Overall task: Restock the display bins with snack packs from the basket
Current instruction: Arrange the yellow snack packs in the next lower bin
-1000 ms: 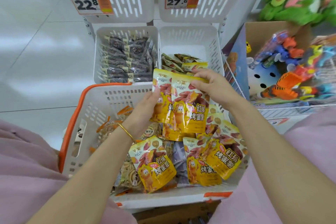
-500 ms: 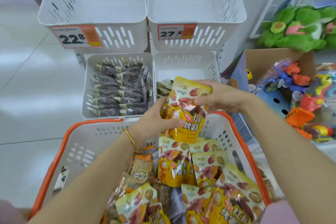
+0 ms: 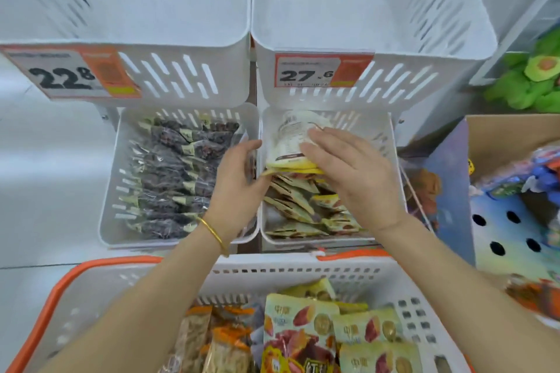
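Now: placing step.
- Basket point(image 3: 100, 291) nearest, spare packs point(image 3: 300, 330) inside.
- Right bin point(image 3: 388, 154) beyond it, under 27.6 tag point(image 3: 306, 71). Partly filled, row point(image 3: 297, 203) of same packs lying slanted.
- Left bin point(image 3: 118, 179) holds dark packs. Leave alone.
- Right grip point(image 3: 354, 182) flat, fingers straight, pressing held packs point(image 3: 292, 139) printed back up over bin's far half.
- Left grip point(image 3: 239, 191) at bin's left rim, touching stack's lower edge. Pinching or not: cannot tell.
- Likely best: seat stack behind row, edges squared, palm on till settled, then let go. Risk: stack fans out, slides over row.
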